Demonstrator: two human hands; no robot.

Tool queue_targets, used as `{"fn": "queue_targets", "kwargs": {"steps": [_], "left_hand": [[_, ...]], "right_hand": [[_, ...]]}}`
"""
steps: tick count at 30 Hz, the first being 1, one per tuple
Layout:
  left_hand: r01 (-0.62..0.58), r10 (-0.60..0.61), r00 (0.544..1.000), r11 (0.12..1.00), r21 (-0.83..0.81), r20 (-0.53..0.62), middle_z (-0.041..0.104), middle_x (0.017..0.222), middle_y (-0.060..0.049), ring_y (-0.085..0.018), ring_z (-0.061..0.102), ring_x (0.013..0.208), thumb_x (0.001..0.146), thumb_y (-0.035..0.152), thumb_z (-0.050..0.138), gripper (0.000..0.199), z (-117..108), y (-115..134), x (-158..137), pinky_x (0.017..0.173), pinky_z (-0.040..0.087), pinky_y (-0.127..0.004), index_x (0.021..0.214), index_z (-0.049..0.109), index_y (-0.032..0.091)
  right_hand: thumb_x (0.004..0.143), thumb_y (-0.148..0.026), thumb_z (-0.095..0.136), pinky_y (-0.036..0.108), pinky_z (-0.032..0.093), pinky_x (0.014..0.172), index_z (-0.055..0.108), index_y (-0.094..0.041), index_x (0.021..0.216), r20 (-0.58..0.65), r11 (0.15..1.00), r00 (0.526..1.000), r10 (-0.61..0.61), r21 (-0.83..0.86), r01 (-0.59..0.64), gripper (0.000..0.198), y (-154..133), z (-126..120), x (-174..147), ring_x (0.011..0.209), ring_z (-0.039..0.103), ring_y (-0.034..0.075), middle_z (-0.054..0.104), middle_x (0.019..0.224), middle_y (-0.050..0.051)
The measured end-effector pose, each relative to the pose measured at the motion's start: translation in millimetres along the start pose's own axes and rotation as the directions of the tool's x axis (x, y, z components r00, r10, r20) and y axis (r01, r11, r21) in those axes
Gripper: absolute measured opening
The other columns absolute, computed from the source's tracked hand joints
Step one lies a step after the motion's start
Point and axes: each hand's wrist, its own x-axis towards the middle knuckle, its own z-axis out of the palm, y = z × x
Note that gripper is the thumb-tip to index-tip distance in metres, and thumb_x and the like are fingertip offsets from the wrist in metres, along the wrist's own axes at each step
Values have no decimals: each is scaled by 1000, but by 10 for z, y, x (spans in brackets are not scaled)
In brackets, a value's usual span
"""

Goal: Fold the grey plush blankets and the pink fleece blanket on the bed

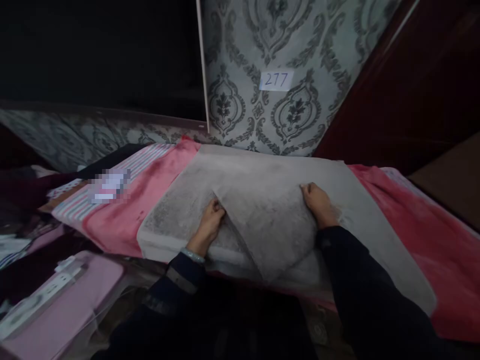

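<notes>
A grey plush-looking cloth (270, 230) is spread at an angle, one corner pointing down toward me. At its left corner, my left hand (210, 222) pinches the fabric between thumb and fingers. My right hand (317, 202) is closed at the cloth's upper right, its fingertips pressed together on the edge. Beneath lies a larger light grey padded cover (367, 215) with rounded corners, draped over a long surface. Part of that cover is hidden by the cloth and my forearms.
Pink-red fabric (150, 200) and red fabric (405, 220) flank the cover. A striped cloth (77, 205) lies left. Nearer, a white power strip (41, 302) rests on a pink surface (101, 275). A dark screen (101, 60) and a "277" label (276, 80) are behind.
</notes>
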Motion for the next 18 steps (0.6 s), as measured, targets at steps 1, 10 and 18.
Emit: {"fn": "queue_targets", "kwargs": {"steps": [1,10,18], "left_hand": [[5,-5,1000,1000,-3,-4,71,78,1,-15,63,64,57,14,68,46,-2,-11,3,48,42,-20,102,62,21],[20,-19,999,999,-48,26,73,81,-1,-15,65,63,57,12,61,44,1,-32,-8,47,44,-21,100,57,19],[101,-76,987,979,-178,142,69,85,-4,-18,66,69,72,38,72,36,-55,10,31,59,53,-29,100,60,18]], "right_hand": [[106,-42,32,37,47,91,63,-9,130,-7,1000,1000,26,11,-26,51,17,17,-14,110,66,30,70,117,22],[105,-41,35,37,47,89,66,-9,128,-50,995,994,93,37,-91,50,26,59,-40,109,66,32,70,116,24],[102,-48,43,39,49,91,66,-7,127,56,997,997,53,51,-56,53,91,-42,89,114,65,33,69,121,24]]}}
